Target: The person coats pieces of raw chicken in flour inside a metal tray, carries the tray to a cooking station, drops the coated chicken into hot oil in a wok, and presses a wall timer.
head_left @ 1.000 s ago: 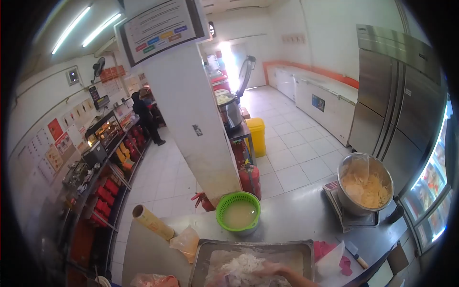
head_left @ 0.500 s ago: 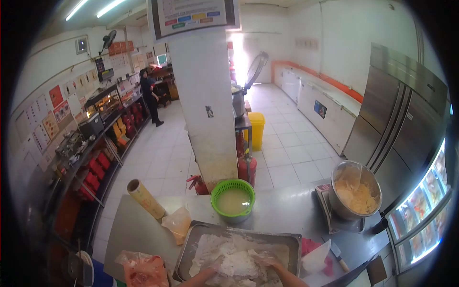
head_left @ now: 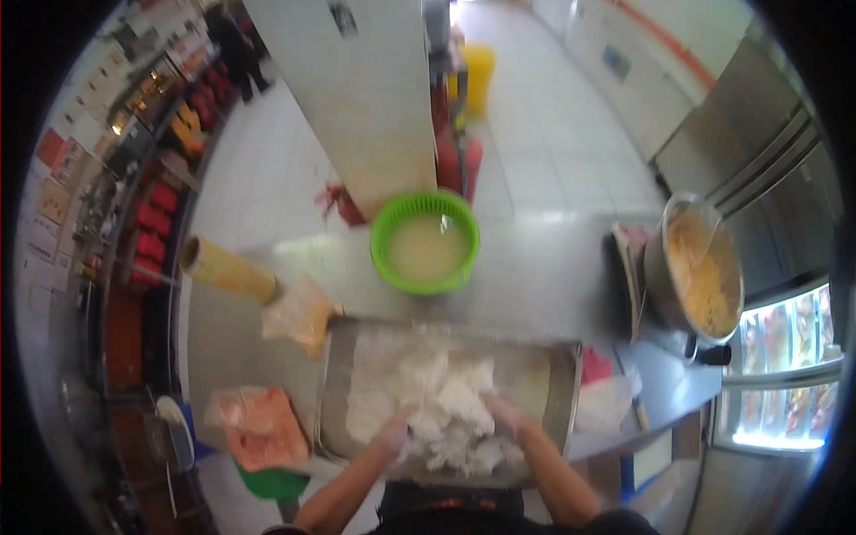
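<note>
Two sides of flour (head_left: 432, 383): my left hand (head_left: 394, 432), right hand (head_left: 507, 418), both loosely spread.
Tray (head_left: 540, 383): on the counter (head_left: 539, 285).

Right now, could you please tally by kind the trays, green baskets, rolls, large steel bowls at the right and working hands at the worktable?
Metal tray: 1
Green basket: 1
Roll: 1
Large steel bowl: 1
Hands, left hand and right hand: 2
Total: 6
</note>
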Tool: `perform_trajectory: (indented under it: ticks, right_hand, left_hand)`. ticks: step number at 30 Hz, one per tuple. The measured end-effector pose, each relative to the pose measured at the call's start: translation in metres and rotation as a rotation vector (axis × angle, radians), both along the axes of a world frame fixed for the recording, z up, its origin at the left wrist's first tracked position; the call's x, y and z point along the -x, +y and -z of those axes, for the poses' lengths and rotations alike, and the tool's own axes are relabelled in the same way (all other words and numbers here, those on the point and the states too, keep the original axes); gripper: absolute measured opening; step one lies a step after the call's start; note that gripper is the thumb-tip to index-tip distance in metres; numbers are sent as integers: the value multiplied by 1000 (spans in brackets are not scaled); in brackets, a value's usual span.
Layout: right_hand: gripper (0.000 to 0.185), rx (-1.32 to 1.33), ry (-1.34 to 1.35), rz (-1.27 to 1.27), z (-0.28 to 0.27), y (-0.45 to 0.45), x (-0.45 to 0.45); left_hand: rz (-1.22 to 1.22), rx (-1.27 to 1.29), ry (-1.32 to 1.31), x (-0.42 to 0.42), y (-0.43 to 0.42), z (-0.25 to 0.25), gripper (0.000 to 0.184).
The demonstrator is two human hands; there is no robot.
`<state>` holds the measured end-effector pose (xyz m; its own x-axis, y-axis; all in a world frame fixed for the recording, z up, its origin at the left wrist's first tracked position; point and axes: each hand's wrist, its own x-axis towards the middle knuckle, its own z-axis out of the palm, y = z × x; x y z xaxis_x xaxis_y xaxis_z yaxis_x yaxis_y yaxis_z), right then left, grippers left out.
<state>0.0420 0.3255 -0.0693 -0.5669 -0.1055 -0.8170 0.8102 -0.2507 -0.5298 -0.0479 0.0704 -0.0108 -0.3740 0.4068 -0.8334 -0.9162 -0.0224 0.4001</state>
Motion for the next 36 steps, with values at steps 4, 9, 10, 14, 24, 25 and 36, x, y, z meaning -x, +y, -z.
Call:
perform_trajectory:
  ticks: [4,9,10,14,24,25,36]
  right_hand:
    - [99,-261,10,-166,-43,29,1]
    - [95,-491,5,87,-45,61,35]
    - [93,-530,5,84,-40,66,49]
    - [85,-406,29,-73,-77,68,95]
    - [78,-96,373,-736,-22,-9,143]
    - [78,-129,406,-826,-57,-12,125]
    - [71,-699,7,-223,-153,21,-31]
  left_hand:
    - [272,216,269,40,2,-47,53]
    - [258,710,770,68,-26,73,58]
    - [205,749,644,74,-25,94,59]
    - [639,645,976,83,-41,226,69]
    - [-27,100,468,72,20,119,62]
    - [5,175,455,67,14,106,60]
    - [516,888,341,-35,-81,-1,70]
